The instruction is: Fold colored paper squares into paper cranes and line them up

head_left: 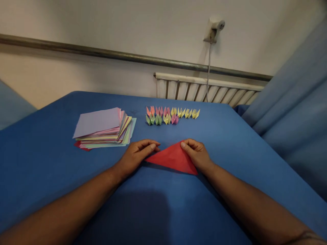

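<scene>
A red paper folded into a triangle lies flat on the blue table in front of me. My left hand rests at the triangle's left corner, fingers curled and pressing on its edge. At the upper right edge my right hand pinches the paper near its top corner. Both forearms reach in from the bottom of the view.
A stack of coloured paper sheets lies at the left back. Two rows of small folded paper pieces in pink, yellow and green stand behind the red paper. A radiator and wall lie beyond; blue curtain hangs right.
</scene>
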Available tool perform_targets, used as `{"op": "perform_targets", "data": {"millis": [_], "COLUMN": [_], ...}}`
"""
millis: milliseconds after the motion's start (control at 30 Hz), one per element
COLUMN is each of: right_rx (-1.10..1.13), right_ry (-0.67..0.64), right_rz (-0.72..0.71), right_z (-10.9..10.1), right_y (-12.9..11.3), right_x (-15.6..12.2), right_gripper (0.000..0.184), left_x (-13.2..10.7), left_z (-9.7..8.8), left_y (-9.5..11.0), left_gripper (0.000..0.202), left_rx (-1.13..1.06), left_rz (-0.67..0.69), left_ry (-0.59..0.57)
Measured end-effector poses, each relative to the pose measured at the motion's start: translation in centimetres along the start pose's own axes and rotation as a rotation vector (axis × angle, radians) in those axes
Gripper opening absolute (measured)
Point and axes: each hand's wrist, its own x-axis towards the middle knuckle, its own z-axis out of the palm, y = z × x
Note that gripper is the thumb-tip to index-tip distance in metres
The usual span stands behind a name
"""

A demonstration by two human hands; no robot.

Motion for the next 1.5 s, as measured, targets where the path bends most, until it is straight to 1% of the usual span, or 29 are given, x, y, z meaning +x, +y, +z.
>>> {"op": "perform_targets", "data": {"millis": [100, 133, 233, 367, 467, 600, 733, 933, 1033, 1100, 1267, 1367, 1500], "right_rx": [-0.097, -0.124, -0.157, -0.072, -0.018, -0.01, -0.013, -0.005, 0.002, 0.004, 0.013, 0.006, -0.007], "right_ry": [-0.103, -0.134, -0.196, -0.243, -0.253, -0.237, -0.222, -0.154, -0.136, -0.15, -0.244, -0.232, -0.189], "right_rz": [-0.051, -0.065, -0.073, 0.0, 0.06, 0.091, 0.09, 0.027, 0.035, 0.057, 0.134, 0.164, 0.159], "right_z": [0.8, 1.0, 1.6, 1.7, 1.6, 1.5, 1.5, 1.4, 1.3, 1.1, 1.0, 1.0, 1.1], "right_y": [-0.1, -0.2, -0.1, 0.1, 0.3, 0.6, 0.6, 0.3, 0.1, 0.1, 0.6, 1.0, 1.0], "right_x": [-0.6, -0.8, -1.3, -1.5, -1.3, -1.0, -1.0, -1.0, -0.9, -0.8, -0.5, -0.3, -0.1], "right_gripper": [0.03, 0.029, 0.026, 0.02, 0.021, 0.022, 0.022, 0.024, 0.027, 0.028, 0.031, 0.033, 0.034], "left_x": [-0.6, -0.7, -1.0, -0.8, -0.5, -0.5, -0.5, -0.3, -0.3, -0.3, 0.0, 0.0, 0.1], "left_z": [0.8, 1.1, 1.7, 1.9, 1.7, 1.7, 1.6, 1.5, 1.5, 1.4, 1.3, 1.3, 1.2], "left_y": [0.3, 0.3, 0.0, -0.5, -0.7, -0.7, -0.8, -0.9, -0.9, -0.9, -1.2, -1.2, -1.0], "left_gripper": [0.032, 0.029, 0.02, 0.018, 0.018, 0.02, 0.021, 0.023, 0.022, 0.022, 0.023, 0.024, 0.027], "left_rx": [0.018, 0.026, 0.059, 0.081, 0.074, 0.065, 0.033, 0.035, 0.035, 0.036, 0.038, 0.008, -0.015], "left_rz": [-0.053, -0.059, -0.057, -0.04, -0.028, -0.033, -0.042, -0.048, -0.045, -0.042, -0.051, -0.076, -0.093], "left_ry": [-0.158, -0.191, -0.222, -0.191, -0.16, -0.178, -0.178, -0.179, -0.171, -0.15, -0.064, -0.022, 0.02]}}
